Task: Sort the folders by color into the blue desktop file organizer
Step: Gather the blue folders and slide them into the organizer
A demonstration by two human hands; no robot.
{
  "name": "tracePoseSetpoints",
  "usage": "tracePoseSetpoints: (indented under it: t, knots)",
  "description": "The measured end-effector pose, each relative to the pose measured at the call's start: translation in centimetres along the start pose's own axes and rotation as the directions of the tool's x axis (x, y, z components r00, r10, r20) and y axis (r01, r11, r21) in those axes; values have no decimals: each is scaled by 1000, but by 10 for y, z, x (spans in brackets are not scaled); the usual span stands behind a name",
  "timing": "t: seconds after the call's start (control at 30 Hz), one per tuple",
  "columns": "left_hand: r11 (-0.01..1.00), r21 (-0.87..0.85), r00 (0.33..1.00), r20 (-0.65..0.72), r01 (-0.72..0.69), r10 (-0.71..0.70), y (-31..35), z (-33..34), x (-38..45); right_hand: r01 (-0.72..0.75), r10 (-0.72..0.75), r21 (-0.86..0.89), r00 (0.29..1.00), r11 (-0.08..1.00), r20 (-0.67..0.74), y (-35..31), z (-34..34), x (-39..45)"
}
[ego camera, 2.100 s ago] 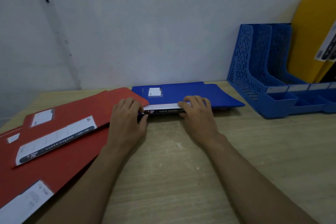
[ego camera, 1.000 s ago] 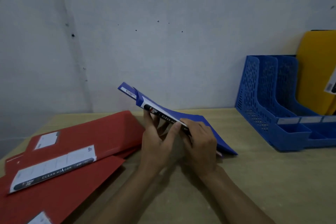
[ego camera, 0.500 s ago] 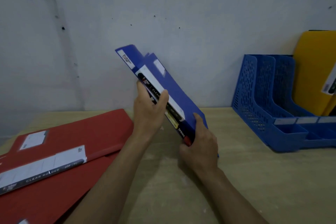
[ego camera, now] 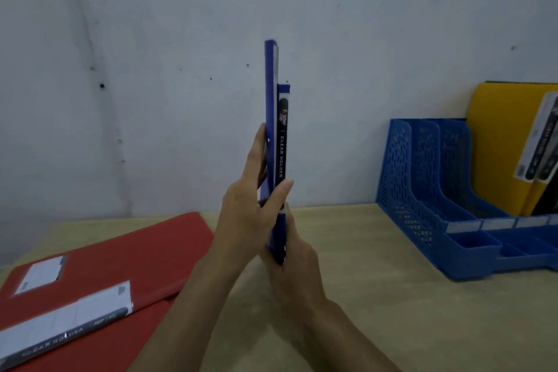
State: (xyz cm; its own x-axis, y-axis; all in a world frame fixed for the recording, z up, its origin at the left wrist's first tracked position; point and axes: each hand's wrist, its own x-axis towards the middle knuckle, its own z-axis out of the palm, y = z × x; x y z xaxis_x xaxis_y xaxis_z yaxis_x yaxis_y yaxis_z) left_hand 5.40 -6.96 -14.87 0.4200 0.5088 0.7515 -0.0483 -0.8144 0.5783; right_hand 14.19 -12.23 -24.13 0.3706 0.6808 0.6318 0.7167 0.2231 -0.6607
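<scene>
Head view, grip: the blue folders [ego camera: 275,136] are being clamped upright, edge-on, between the left hand [ego camera: 252,214] and the right hand [ego camera: 297,254], both closed on the lower half.
Head view, position: the stack is being held above the desk [ego camera: 377,296], well apart from the blue organizer [ego camera: 422,199].
Risk: the taller, unheld upper part could be fanning open, since the folders are being gripped unevenly.
Risk: red folders [ego camera: 114,266] are lying near the left forearm and could be getting dragged.

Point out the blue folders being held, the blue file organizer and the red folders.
blue folders [ego camera: 270,106]: head view, on the upright blue cover above the hands.
blue file organizer [ego camera: 401,190]: head view, on its perforated left side wall.
red folders [ego camera: 145,254]: head view, on the top folder's bare cover.
</scene>
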Motion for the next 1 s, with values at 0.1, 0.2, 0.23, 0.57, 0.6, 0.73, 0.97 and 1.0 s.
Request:
tracePoseSetpoints:
  t: [0.1, 0.2, 0.23, 0.57, 0.6, 0.73, 0.97, 1.0]
  knots:
    - [1000, 16, 1000, -4, 8, -7, -13, -1, -3, -43, 42, 52, 999, 998, 27, -5, 4, 17]
    - [998, 14, 998, 18, 61, -61, -23, 2, -12, -91, 92, 76, 996, 993, -5, -6, 13, 25]
    - [997, -1, 996, 20, 82, -82, -25, 1, -13, -101, 102, 65, 995, 993, -7, -5, 16, 26]
    - [982, -46, 977, 123, 182, -176, -27, -29, 0, -11, 12, -69, 1000, 998, 16, -2, 11, 15]
    - [982, -50, 976, 127, 183, -175, -27, -30, -1, -17, 17, -57, 1000, 998, 2, -4, 10, 16]
    - [981, -98, 979, 136, 166, -152, -31, -31, -1, -70, 70, 16, 997, 997, -17, -11, -1, 33]
    - [911, -318, 964, 99, 264, -245, -42, -18, -9, -103, 100, -174, 995, 979, -27, -18, 10, 33]
    - [905, -322, 960, 98, 279, -261, -43, -16, -9, -120, 114, -179, 992, 977, -47, -16, 13, 30]
